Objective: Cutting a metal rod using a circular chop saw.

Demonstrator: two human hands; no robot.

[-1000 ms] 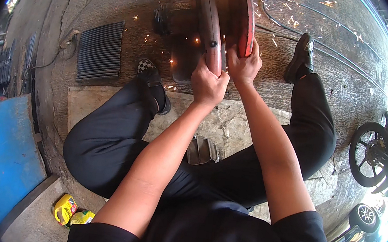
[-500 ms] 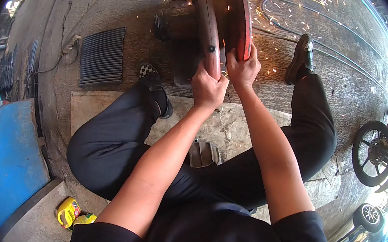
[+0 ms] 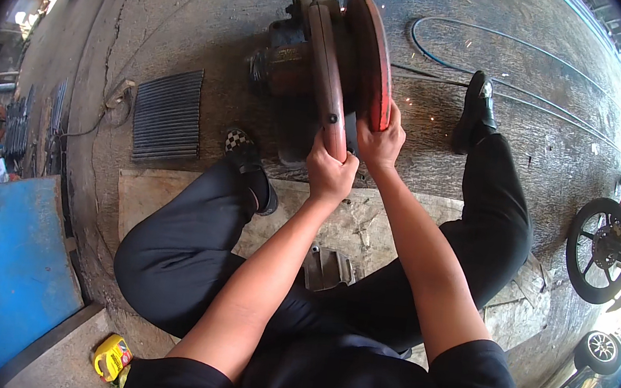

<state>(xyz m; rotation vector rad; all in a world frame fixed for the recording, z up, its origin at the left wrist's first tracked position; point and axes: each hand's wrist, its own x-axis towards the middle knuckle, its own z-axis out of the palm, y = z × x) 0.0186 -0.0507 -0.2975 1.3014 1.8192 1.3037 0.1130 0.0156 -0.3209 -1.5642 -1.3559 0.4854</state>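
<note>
A worn cut-off saw [image 3: 292, 69] stands on the ground ahead of me, between my feet. My left hand [image 3: 330, 173] is closed round the lower end of its long brownish-red handle [image 3: 329, 81]. Just to the right, my right hand [image 3: 380, 137] grips the bottom end of the red blade guard [image 3: 378, 56]. Only a few faint sparks show to the right of the guard. The cutting disc and whatever lies under it are hidden by the guard and handle.
Left of the saw lies a row of cut dark metal rods [image 3: 168, 115]. A cable [image 3: 127, 89] runs beside them; a hose [image 3: 482, 30] loops at far right. A metal casting [image 3: 329, 269] sits between my legs. A blue panel [image 3: 16, 260], yellow bottle [image 3: 112, 357] and motorcycle wheel [image 3: 597, 250] flank me.
The dense spray of sparks has died down to a few specks. The whole scene sits lower in the picture as the view tilts up. Both hands keep their grips on the saw.
</note>
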